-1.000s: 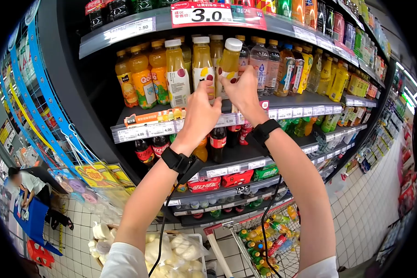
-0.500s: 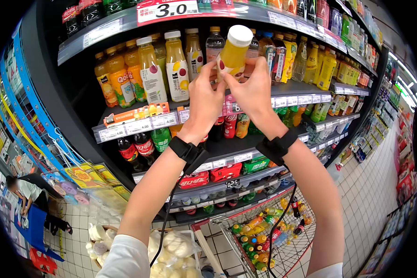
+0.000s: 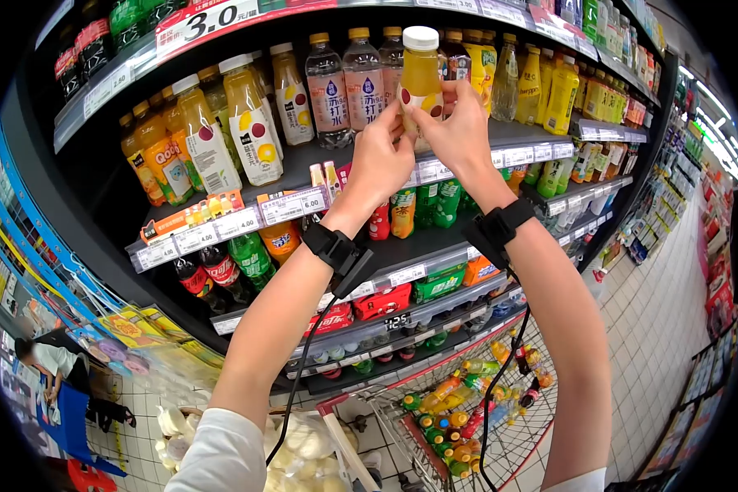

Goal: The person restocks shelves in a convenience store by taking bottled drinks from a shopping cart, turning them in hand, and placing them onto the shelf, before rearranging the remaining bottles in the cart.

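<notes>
Between my two hands is a white-capped bottle of yellow juice (image 3: 420,75), upright in front of the drinks shelf. My left hand (image 3: 387,152) pinches its lower left side, and my right hand (image 3: 453,127) is closed around its right side. A label with dark red and yellow fruit shows partly behind my fingers. Left of my hands, similar white-capped juice bottles (image 3: 252,123) stand on the shelf. Pink-labelled clear water bottles (image 3: 328,92) are just behind and left of the held one.
Below stands a shopping cart (image 3: 512,443) with several drink bottles in it. Bags of pale round goods (image 3: 299,447) lie beside it. A shelf edge with price tags (image 3: 246,221) runs under my wrists. At lower left a person (image 3: 57,365) leans over a blue table.
The held bottle has gone from tilted to upright. My view has shifted, so the shelf's left-hand bottles sit further left and the pink-labelled water bottles show more fully.
</notes>
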### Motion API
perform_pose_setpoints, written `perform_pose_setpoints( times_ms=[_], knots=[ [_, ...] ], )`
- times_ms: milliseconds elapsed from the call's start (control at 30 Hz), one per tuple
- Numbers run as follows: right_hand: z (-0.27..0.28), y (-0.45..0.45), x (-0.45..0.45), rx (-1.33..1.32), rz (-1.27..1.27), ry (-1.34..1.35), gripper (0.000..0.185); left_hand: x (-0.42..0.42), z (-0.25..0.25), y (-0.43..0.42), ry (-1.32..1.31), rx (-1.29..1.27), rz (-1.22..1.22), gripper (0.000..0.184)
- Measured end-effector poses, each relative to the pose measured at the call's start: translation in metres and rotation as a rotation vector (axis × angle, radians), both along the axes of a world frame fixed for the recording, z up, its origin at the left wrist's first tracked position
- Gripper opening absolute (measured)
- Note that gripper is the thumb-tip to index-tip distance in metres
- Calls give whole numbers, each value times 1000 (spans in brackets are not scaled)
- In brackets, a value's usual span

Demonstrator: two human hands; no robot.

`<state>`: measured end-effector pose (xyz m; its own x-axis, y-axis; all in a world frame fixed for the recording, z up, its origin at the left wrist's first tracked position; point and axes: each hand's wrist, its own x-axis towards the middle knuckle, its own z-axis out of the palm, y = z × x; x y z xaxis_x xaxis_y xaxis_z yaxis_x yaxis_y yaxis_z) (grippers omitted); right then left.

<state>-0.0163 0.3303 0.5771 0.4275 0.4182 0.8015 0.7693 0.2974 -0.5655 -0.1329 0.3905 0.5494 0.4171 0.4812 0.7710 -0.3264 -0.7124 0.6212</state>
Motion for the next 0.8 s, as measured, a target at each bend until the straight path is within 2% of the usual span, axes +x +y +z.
perform_pose_setpoints(
  times_ms=[100,167,267,433,533,600,667,733,800],
  knots=[
    [-4,9,8,-6,-45,-34,58,1,1,3,17,-4,19,41],
    [-7,15,12,65,-132,-70,57,-2,6,2,144,-56,-8,52],
    [-3,19,9,25,-180,-76,57,-7,7,3,152,-52,-27,52],
    [-2,31,11,3,-219,-126,52,-31,9,-11,191,-19,52,50],
    [-2,34,9,14,-251,-157,50,-66,19,-27,212,44,160,38],
    [1,31,6,-104,-187,-106,67,-97,25,-31,109,54,166,32],
    [-3,31,1,-46,-230,-155,66,-131,33,-31,2,73,248,28],
    [0,29,-7,-64,-261,-173,65,-173,47,-35,19,85,432,26],
    [5,26,-25,-121,-218,-76,60,-206,51,-13,-90,182,595,24]
  ],
)
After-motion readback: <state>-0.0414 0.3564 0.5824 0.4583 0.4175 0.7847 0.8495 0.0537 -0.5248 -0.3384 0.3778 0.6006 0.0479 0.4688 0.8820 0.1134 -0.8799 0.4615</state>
